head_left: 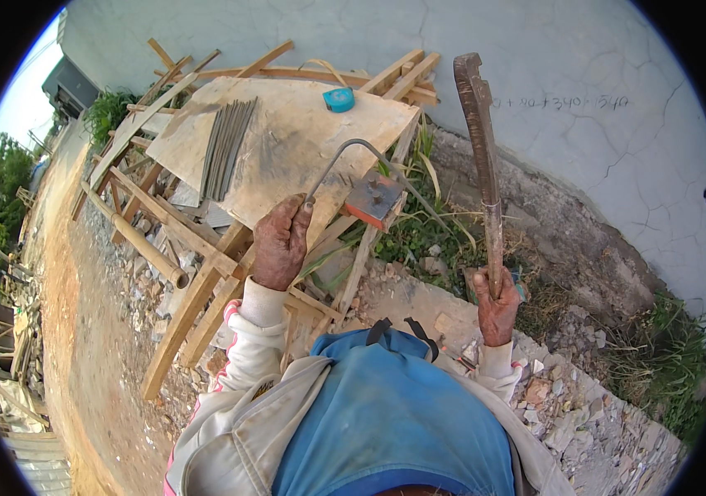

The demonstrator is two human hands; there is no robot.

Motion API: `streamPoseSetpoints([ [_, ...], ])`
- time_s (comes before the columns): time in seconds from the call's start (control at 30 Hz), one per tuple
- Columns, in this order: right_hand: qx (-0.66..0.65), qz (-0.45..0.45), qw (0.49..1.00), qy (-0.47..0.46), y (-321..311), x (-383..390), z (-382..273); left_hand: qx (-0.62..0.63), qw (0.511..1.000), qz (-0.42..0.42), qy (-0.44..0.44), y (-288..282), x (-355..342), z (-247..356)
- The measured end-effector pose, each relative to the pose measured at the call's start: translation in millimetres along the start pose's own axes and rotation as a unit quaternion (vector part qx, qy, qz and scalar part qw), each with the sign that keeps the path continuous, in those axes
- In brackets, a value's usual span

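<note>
My left hand (pixel 280 244) is closed around one end of a thin steel rod (pixel 359 141), bent into a hook-like curve. From the hand the rod rises, arches over and slants down to the right, past a block with metal pins (pixel 375 198). That block has orange-red sides and sits at the near right corner of a wooden work table (pixel 295 107). Held nearly upright in my right hand (pixel 497 309) is a long rusty rebar bending bar (pixel 483 140) with a notched head at its top. Its lower end is inside my fist.
On the table lie a row of grey rods (pixel 229 149) and a teal tape measure (pixel 338 100). Timber legs (pixel 191 331) and a bamboo pole (pixel 138 236) jut out at the left. Rubble (pixel 568 405) covers ground at right, below a cracked wall (pixel 584 140).
</note>
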State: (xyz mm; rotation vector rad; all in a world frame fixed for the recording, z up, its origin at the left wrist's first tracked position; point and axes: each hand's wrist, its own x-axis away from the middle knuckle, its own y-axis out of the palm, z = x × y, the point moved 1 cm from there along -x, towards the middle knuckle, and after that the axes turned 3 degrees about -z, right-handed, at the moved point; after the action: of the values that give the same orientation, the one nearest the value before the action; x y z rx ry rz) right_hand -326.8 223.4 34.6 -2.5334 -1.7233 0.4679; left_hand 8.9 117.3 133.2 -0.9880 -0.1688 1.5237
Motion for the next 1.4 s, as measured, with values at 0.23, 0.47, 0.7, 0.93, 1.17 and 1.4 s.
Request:
streamPoseSetpoints([
  [0.23, -0.056, -0.119, 0.991, 0.035, 15, -37, 12, 0.045, 0.993, -0.107, -0.018, 28, 24, -3],
  [0.47, -0.122, -0.216, 0.961, 0.125, 57, -54, 21, 0.01, 0.99, -0.128, -0.051, 41, 34, -23],
  [0.7, -0.076, -0.244, 0.956, 0.141, 77, -94, 6, -0.097, 0.988, -0.095, -0.069, 34, 30, -50],
  [0.93, 0.012, -0.275, 0.934, 0.226, 85, -106, -4, -0.132, 0.985, -0.1, -0.047, 32, 44, -77],
  [1.17, -0.01, -0.263, 0.937, 0.23, 90, -104, -7, -0.135, 0.981, -0.131, -0.045, 30, 46, -92],
  [1.4, -0.011, -0.266, 0.93, 0.253, 89, -111, -8, -0.129, 0.974, -0.176, -0.054, 21, 47, -90],
])
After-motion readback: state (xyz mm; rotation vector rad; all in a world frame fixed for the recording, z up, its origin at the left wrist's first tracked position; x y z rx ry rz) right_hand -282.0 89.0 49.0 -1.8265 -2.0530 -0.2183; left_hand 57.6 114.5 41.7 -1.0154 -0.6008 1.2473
